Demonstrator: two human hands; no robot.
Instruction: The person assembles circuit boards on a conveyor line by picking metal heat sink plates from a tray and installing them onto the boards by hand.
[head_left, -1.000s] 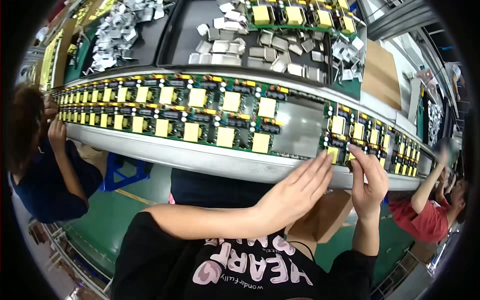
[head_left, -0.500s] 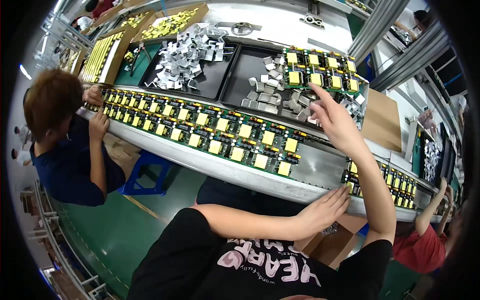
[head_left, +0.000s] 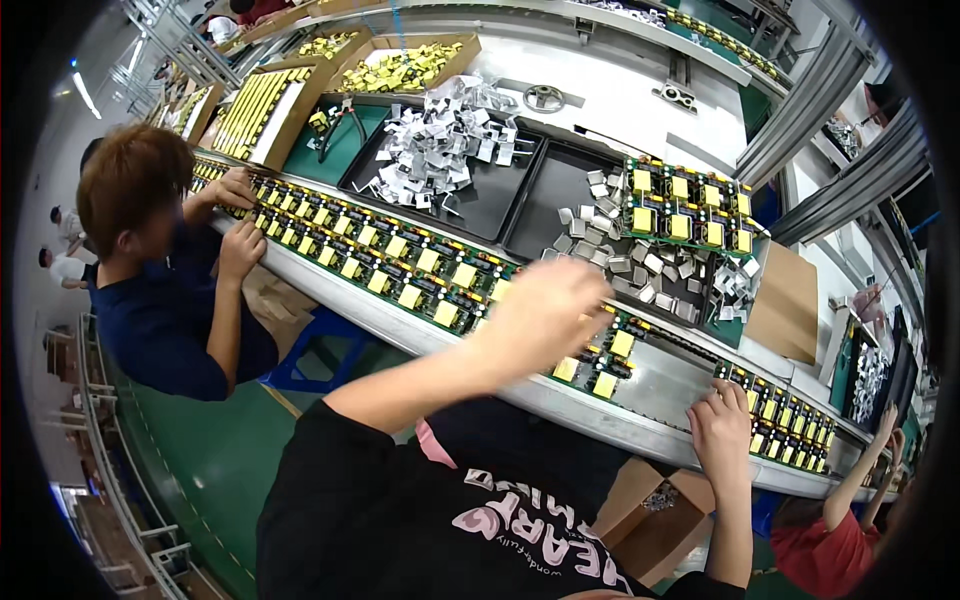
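My left hand (head_left: 548,315) is over the row of green circuit boards (head_left: 410,297) with yellow transformers, lying along the metal conveyor (head_left: 665,380). It is smeared by motion; whether its fingers hold anything cannot be told. At the right, my right hand (head_left: 722,425) has its bent fingers closed on the left end of another circuit board panel (head_left: 785,418) on the same conveyor. A separate panel of circuit boards (head_left: 690,207) rests on the right-hand black tray, among loose silver metal brackets (head_left: 640,268).
Behind the conveyor, a black tray (head_left: 480,185) holds a heap of silver brackets (head_left: 430,150). Pliers (head_left: 345,125) lie on a green mat. Boxes of yellow parts (head_left: 405,68) stand farther back. A co-worker (head_left: 170,270) handles boards at the left; a red-sleeved person (head_left: 830,545) works at the right.
My left hand has moved from the right-hand panel leftward over the row of boards. My right hand has come down from the panel on the tray to the right-hand panel's end. The view has shifted.
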